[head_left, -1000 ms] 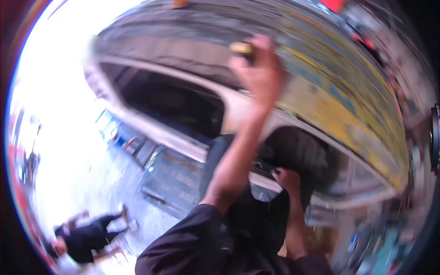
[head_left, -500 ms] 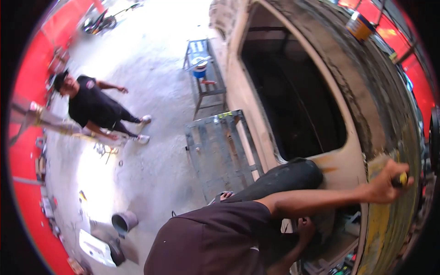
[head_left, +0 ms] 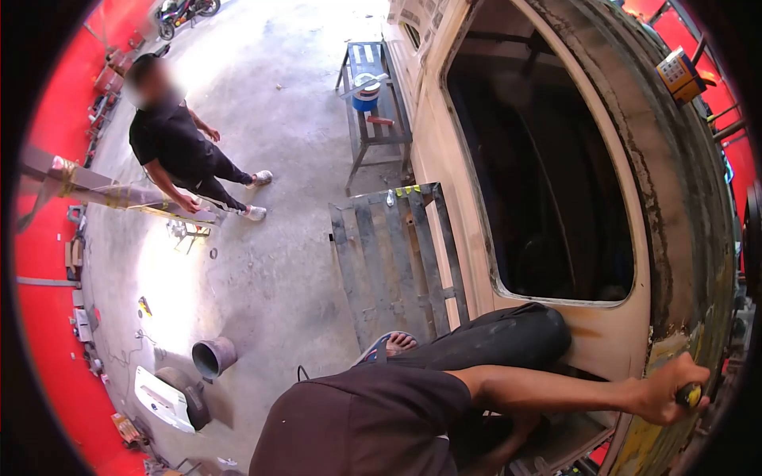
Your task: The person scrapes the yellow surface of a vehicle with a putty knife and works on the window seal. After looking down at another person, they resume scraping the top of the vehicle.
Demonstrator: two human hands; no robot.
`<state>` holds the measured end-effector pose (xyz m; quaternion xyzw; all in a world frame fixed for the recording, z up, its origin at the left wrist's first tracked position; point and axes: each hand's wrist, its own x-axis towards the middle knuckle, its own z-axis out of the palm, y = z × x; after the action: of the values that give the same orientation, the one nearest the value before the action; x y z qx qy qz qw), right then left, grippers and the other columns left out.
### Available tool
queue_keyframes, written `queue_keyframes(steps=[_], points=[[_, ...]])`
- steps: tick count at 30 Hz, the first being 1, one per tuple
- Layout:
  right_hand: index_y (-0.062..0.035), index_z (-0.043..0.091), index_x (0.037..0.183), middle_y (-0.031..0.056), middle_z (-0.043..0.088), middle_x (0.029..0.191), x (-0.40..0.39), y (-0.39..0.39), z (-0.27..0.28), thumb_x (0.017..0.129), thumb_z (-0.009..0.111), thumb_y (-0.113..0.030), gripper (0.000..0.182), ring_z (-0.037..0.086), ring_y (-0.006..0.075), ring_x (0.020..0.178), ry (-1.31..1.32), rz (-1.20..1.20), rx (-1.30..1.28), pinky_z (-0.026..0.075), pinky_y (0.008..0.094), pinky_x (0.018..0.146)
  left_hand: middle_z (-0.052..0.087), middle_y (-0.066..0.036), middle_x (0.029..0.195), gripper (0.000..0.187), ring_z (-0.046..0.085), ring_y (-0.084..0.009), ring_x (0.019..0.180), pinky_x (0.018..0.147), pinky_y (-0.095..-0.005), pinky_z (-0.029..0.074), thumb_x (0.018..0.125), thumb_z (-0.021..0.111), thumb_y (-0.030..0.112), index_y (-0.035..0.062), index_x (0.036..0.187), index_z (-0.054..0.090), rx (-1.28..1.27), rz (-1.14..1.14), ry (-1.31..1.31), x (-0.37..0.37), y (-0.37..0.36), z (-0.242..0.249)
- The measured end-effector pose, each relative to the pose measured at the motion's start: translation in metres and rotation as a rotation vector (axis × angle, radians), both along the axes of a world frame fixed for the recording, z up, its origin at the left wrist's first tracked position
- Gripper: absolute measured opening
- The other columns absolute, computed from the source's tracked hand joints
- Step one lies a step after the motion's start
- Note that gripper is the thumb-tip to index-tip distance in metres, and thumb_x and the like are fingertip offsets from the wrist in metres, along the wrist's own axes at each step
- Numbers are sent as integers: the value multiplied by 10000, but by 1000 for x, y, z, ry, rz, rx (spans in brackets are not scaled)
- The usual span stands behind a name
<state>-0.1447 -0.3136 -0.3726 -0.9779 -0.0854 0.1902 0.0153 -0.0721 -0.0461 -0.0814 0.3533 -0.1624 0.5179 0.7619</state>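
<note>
My left arm reaches across to the right, and my left hand (head_left: 665, 393) is wrapped round a black-and-yellow tool handle (head_left: 690, 394). The far end of this tool is hidden by the fist, so its kind cannot be made out. The hand is at the worn, yellow-stained roof edge (head_left: 667, 443) of a beige vehicle body (head_left: 599, 337), beside a pale rough patch. Below the left forearm, part of my right arm (head_left: 508, 454) shows in shadow; its fingers are hidden. My bent leg (head_left: 508, 333) lies against the vehicle, with a sandalled foot on a slatted metal bench (head_left: 389, 305).
A dark window opening (head_left: 548, 174) is above my knee. Another bench (head_left: 361, 127) carries a blue-and-white tub (head_left: 366, 94). A person in black (head_left: 171, 139) stands on the concrete floor. A bucket (head_left: 213, 357) and white panel (head_left: 159, 397) lie lower left. A yellow-blue container (head_left: 679, 75) is upper right.
My view has shifted, so the vehicle and benches appear lower and further right. The left hand still grips the handle at the roof edge. My right arm is now more hidden under the left forearm.
</note>
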Motion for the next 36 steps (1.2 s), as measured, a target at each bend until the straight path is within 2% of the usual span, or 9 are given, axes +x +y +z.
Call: queue_keyframes(steps=[5,11,13,14,17,20,24,33,36], points=[[2,690,1208,196,750,1011,6,-15,7,921,717,-253,384,726,343,971,-21,-38,80,538,438,887,436,-119,613,406,449,-362,587,660,-400,333,841,706,299,61,684,416,83,-288,-36,-2,9,-4],[10,684,1224,204,747,1031,16,-52,6,926,717,-235,387,725,335,989,-102,-87,276,533,430,906,419,-120,735,564,365,-281,730,785,-400,328,856,625,576,47,761,454,146,-332,-33,-5,21,-16],[12,681,1229,206,746,1037,16,-69,13,928,718,-229,388,725,332,995,-139,-80,309,532,428,912,402,-116,741,553,351,-260,741,781,-398,321,900,595,570,49,775,456,52,-290,-32,1,13,-15],[32,653,1292,229,725,1147,15,-78,18,942,711,-172,410,695,305,1104,-163,-45,332,502,412,984,394,-114,741,546,346,-251,743,778,-397,317,922,580,563,51,780,454,-2,-248,-11,5,7,-15],[14,658,1309,230,715,1201,8,-89,44,953,696,-191,413,675,335,1154,-142,-87,174,490,416,1009,373,-103,728,501,339,-238,732,766,-395,311,977,539,502,56,778,426,-76,-117,106,20,-13,-14],[10,643,1329,251,657,1325,8,-107,44,954,692,-234,450,627,389,1242,-134,-118,57,468,431,1063,347,-94,690,471,343,-232,697,758,-386,312,989,525,439,60,753,377,31,-237,104,1,21,-11],[-12,674,1279,225,686,1271,8,-128,11,929,708,-258,429,643,392,1192,-289,-125,115,489,450,1023,350,-100,662,456,354,-238,636,718,-388,313,977,547,408,65,729,376,64,-84,137,5,10,-7],[-54,706,1160,189,684,1187,-7,-132,2,900,725,-281,346,637,378,1138,-424,-186,55,495,456,1001,363,-81,570,525,391,-226,498,553,-360,325,1024,559,452,65,699,415,28,168,51,22,-12,-3],[-58,697,1196,197,669,1217,-5,-133,1,899,728,-282,373,624,382,1161,-415,-195,66,486,455,1018,407,-69,625,456,406,-198,564,592,-357,327,1029,581,404,58,761,450,95,58,68,17,-9,-4]])
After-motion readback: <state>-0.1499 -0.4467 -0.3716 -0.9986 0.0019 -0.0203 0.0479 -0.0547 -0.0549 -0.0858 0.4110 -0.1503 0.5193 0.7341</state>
